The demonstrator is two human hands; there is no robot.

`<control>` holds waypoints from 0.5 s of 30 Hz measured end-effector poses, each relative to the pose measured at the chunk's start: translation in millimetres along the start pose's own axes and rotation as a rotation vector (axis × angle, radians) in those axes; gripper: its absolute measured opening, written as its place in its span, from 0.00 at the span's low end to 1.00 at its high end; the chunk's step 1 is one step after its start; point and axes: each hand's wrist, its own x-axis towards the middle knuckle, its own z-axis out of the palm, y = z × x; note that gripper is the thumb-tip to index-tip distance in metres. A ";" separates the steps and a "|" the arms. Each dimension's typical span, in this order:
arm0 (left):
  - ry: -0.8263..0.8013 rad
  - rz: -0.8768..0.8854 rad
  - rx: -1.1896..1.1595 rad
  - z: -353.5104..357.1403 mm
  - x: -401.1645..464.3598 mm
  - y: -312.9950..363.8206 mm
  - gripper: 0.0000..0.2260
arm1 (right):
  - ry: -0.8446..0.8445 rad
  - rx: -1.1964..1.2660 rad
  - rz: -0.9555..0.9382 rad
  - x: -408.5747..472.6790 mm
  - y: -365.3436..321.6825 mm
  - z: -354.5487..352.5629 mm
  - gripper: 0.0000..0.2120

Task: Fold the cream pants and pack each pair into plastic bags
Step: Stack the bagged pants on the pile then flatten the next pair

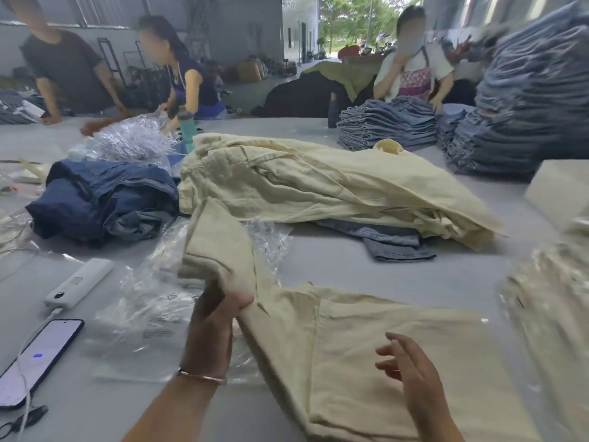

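The cream pants (366,355) lie flat on the grey table (350,269), long axis running from the near right edge up-left toward the left hand (216,317). One end is lifted and folded upward above the left fingers, which pinch the fabric. The right hand (411,374) hovers over the flat portion, fingers relaxed and spread, holding nothing. Plastic bags (143,317) lie just left of the left fingers.

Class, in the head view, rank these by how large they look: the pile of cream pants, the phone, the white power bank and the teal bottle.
1. Pile of cream pants, by far.
2. Phone, though nearness to the camera inflates it.
3. Power bank.
4. Teal bottle, farther away and partly hidden, so its rank against the power bank is unsure.
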 end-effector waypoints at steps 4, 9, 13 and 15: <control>-0.450 0.327 0.558 83.7 -28.6 -18.8 0.12 | -0.110 0.358 0.209 3.8 -32.8 -48.8 0.21; -1.114 0.264 1.049 135.3 -65.5 -85.9 0.20 | -0.102 0.415 0.267 14.5 -54.2 -110.6 0.27; -0.869 0.058 1.266 110.2 -62.4 -115.3 0.19 | 0.116 -0.554 0.227 25.2 -21.7 -145.7 0.31; -0.634 -0.015 1.437 87.8 -53.5 -123.9 0.23 | 0.053 -0.684 0.239 26.6 -8.4 -148.6 0.35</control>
